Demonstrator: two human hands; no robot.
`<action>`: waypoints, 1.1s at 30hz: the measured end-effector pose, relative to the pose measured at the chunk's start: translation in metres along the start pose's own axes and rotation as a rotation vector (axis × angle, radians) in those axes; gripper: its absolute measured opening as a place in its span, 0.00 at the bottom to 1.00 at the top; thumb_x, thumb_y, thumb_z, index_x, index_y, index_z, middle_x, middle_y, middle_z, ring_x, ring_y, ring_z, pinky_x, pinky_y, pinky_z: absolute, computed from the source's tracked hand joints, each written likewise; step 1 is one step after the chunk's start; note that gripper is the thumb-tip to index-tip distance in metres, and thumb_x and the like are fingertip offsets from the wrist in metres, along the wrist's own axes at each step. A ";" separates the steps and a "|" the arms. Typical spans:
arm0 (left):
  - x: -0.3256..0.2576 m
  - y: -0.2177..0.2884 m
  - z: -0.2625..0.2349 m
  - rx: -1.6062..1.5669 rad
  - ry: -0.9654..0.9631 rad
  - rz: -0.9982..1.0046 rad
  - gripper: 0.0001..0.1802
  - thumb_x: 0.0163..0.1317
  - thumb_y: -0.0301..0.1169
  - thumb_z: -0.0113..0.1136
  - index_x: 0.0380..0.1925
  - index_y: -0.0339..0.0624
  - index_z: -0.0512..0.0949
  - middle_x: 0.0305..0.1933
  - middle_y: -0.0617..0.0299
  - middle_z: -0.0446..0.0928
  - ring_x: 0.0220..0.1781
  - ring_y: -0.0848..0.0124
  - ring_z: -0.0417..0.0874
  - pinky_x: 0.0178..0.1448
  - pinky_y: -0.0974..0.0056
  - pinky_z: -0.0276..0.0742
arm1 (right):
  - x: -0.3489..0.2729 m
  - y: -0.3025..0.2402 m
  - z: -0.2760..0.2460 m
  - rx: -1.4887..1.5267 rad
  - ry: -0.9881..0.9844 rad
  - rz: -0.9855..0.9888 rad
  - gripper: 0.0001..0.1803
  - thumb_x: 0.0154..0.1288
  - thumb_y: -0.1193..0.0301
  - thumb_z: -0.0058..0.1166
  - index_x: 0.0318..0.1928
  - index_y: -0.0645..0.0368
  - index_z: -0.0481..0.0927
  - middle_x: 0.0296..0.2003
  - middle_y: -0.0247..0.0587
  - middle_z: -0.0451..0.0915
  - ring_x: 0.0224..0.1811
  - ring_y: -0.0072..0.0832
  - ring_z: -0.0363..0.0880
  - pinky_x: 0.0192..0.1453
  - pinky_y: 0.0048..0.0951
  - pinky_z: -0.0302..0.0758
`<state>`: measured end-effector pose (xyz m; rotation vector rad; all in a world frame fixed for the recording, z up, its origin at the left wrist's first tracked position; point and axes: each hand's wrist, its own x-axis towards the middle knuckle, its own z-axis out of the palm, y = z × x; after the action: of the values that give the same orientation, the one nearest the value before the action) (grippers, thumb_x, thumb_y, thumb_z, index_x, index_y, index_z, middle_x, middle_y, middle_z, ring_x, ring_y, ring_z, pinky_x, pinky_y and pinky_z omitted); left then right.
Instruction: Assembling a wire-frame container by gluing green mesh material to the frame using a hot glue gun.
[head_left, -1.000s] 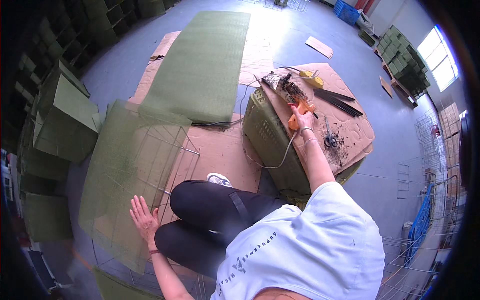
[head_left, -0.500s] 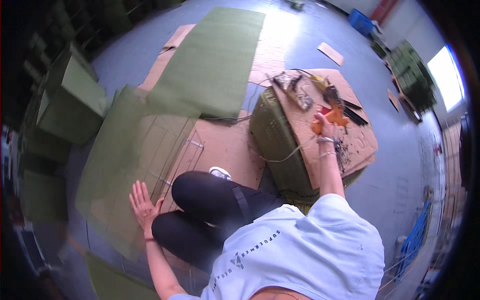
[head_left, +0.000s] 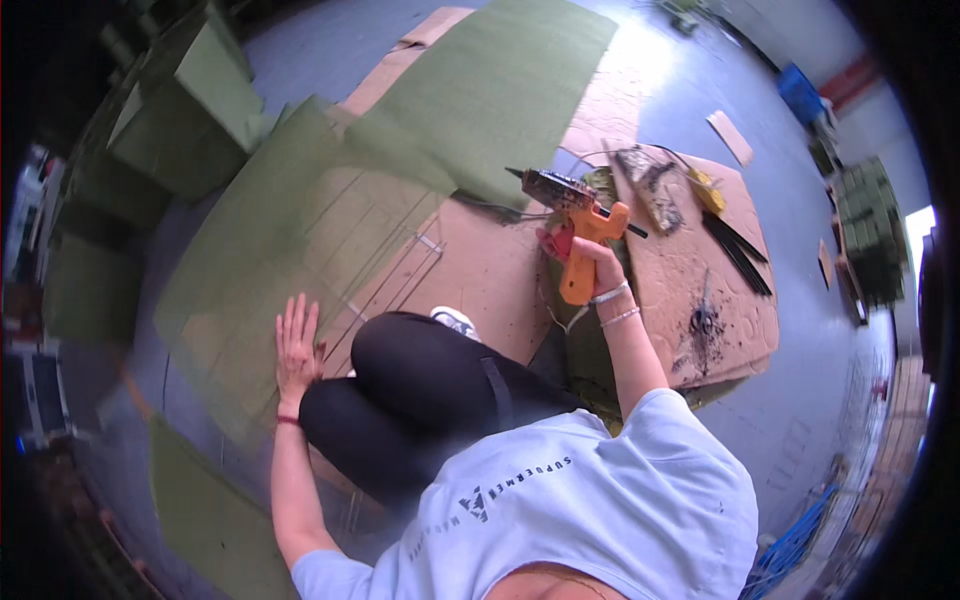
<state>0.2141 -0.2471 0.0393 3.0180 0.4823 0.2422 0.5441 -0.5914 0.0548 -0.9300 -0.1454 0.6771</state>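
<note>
Felt sheet (head_left: 270,240), green, lies over a wire frame (head_left: 400,265) on the left of the floor. Left hand (head_left: 296,345) is flat on the near edge of that sheet, fingers spread and gripping nothing; it has kept the same place over the last second. Cardboard (head_left: 480,270) shows bare just right of the sheet, beside the person's bent knees.

Right hand (head_left: 585,262) is clamped round the handle of an orange glue gun (head_left: 572,215). A second ago this hand was reaching among the clutter on the cardboard-topped box (head_left: 720,320) at right; the gun is now lifted off that surface and held in the air above the box's left edge, nozzle pointing left toward the sheet. Judgement: the tool has been collected and is being carried toward the felt, which the left hand is pinning down. Black sticks (head_left: 740,255) and a second glue-caked tool (head_left: 650,180) remain on the box top.
</note>
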 end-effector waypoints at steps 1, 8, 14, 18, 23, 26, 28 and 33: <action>-0.002 -0.002 -0.002 -0.063 0.036 0.017 0.31 0.61 0.44 0.42 0.64 0.47 0.55 0.70 0.58 0.48 0.71 0.58 0.46 0.71 0.52 0.41 | -0.005 0.005 0.009 0.023 -0.072 0.065 0.22 0.50 0.73 0.58 0.47 0.62 0.70 0.36 0.40 0.76 0.41 0.36 0.77 0.53 0.38 0.72; 0.008 -0.011 -0.001 -0.533 0.245 -0.104 0.30 0.67 0.51 0.30 0.61 0.45 0.60 0.68 0.57 0.53 0.71 0.59 0.46 0.71 0.55 0.41 | -0.013 0.062 0.023 -0.164 -0.390 0.170 0.21 0.51 0.76 0.56 0.48 0.62 0.69 0.35 0.40 0.75 0.44 0.37 0.75 0.56 0.41 0.68; 0.003 -0.013 -0.001 -0.687 0.358 -0.200 0.31 0.66 0.53 0.29 0.58 0.43 0.65 0.66 0.58 0.57 0.71 0.60 0.49 0.70 0.57 0.45 | -0.001 0.105 0.053 -0.365 -0.530 0.168 0.14 0.54 0.76 0.56 0.43 0.60 0.72 0.36 0.35 0.75 0.45 0.27 0.73 0.52 0.30 0.67; 0.000 -0.015 -0.001 -0.714 0.352 -0.215 0.30 0.66 0.52 0.30 0.57 0.43 0.67 0.65 0.57 0.59 0.70 0.59 0.50 0.70 0.57 0.46 | 0.008 0.121 0.071 -0.493 -0.676 0.162 0.18 0.52 0.78 0.58 0.45 0.60 0.71 0.38 0.34 0.75 0.42 0.22 0.73 0.47 0.24 0.70; 0.004 -0.019 0.000 -0.719 0.370 -0.181 0.29 0.67 0.51 0.32 0.56 0.43 0.67 0.64 0.56 0.60 0.70 0.59 0.52 0.70 0.58 0.48 | 0.010 0.116 0.106 -0.544 -0.795 0.180 0.22 0.53 0.75 0.58 0.49 0.61 0.69 0.38 0.33 0.76 0.42 0.22 0.73 0.47 0.25 0.71; 0.005 -0.020 0.006 -0.632 0.356 -0.140 0.25 0.66 0.45 0.38 0.57 0.43 0.67 0.64 0.55 0.61 0.69 0.57 0.53 0.69 0.57 0.50 | 0.016 0.118 0.113 -0.727 -0.843 0.096 0.22 0.50 0.73 0.61 0.47 0.62 0.72 0.39 0.35 0.76 0.41 0.24 0.74 0.46 0.24 0.71; 0.004 -0.022 0.008 -0.512 0.322 -0.075 0.24 0.62 0.40 0.48 0.57 0.45 0.66 0.64 0.55 0.60 0.69 0.57 0.54 0.69 0.54 0.51 | 0.013 0.122 0.118 -0.765 -0.829 0.123 0.19 0.49 0.74 0.61 0.43 0.62 0.73 0.37 0.37 0.76 0.39 0.25 0.75 0.45 0.24 0.71; 0.003 -0.015 0.003 -0.285 0.205 -0.008 0.29 0.53 0.36 0.56 0.58 0.48 0.65 0.66 0.57 0.57 0.69 0.59 0.53 0.69 0.50 0.50 | 0.004 0.116 0.105 -0.728 -0.750 0.279 0.20 0.51 0.76 0.59 0.46 0.61 0.70 0.37 0.33 0.75 0.40 0.22 0.72 0.45 0.23 0.70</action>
<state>0.2126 -0.2326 0.0353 2.7258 0.4330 0.5716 0.4504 -0.4684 0.0273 -1.3588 -0.9926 1.2546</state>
